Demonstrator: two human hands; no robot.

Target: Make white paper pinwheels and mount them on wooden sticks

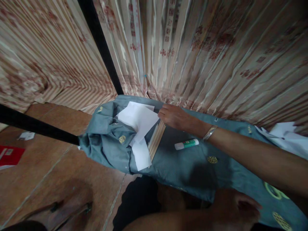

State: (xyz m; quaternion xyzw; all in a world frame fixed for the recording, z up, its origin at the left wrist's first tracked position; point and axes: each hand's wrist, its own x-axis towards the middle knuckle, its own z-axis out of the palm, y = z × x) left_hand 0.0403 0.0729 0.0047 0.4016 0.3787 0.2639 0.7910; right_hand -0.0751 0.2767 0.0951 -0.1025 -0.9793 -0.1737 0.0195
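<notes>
My right hand (172, 117), with a bracelet on its wrist, reaches in from the right with curled fingers. Its fingertips meet the right corner of a white paper sheet (137, 117) and the upper ends of several thin wooden sticks (157, 139). What they pinch, if anything, is hidden. A smaller white paper piece (141, 155) lies beside the sticks, partly over them. To the right rests a green and white glue stick (186, 144), apart from the hand. My left hand (234, 203) is blurred at the bottom right, over the cloth's near edge; its grip is unclear.
Grey-green patterned cloth (168, 168) covers the narrow surface, bunched at its left end. More white papers (286, 136) lie at the far right. Black poles (102, 45) and a patterned curtain (187, 57) stand close behind. A red item (11, 155) is on the tiled floor.
</notes>
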